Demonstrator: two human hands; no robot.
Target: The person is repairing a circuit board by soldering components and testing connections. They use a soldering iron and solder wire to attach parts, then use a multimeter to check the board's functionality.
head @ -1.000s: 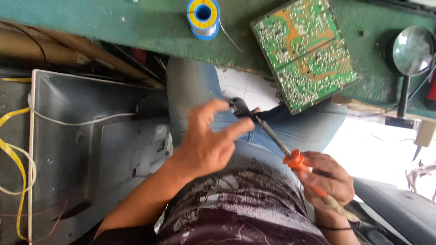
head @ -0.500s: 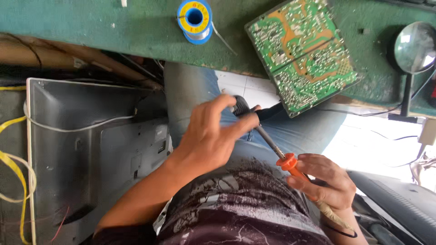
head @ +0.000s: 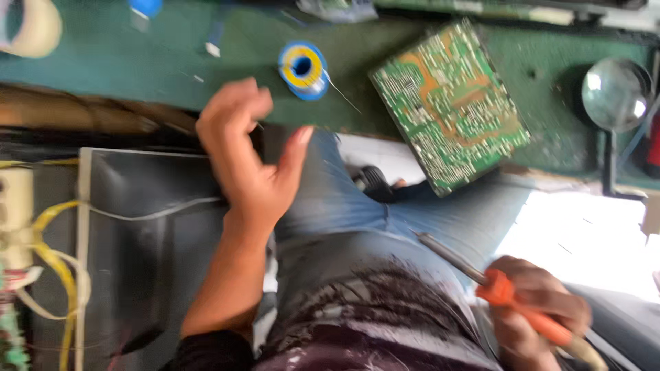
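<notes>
My left hand (head: 244, 154) is raised over my lap, fingers loosely curled and apart, holding nothing. It hovers just below a spool of solder wire (head: 302, 69) with a blue and yellow rim on the green bench (head: 137, 69). My right hand (head: 540, 312) grips the orange handle of a soldering iron (head: 481, 278), whose metal tip points up-left over my jeans. A green circuit board (head: 450, 106) lies tilted at the bench edge, solder side up. A small black object (head: 373, 182) rests on my thigh below the board.
A round magnifying glass on a stand (head: 614, 93) sits at the right of the bench. A grey metal chassis (head: 137, 261) with white and yellow wires (head: 58, 268) is at my left. A roll of tape (head: 31, 27) lies at top left.
My left hand let go of the iron's tip end and rose up-left toward the bench. My right hand drew the soldering iron down and to the right. The view shifted.
</notes>
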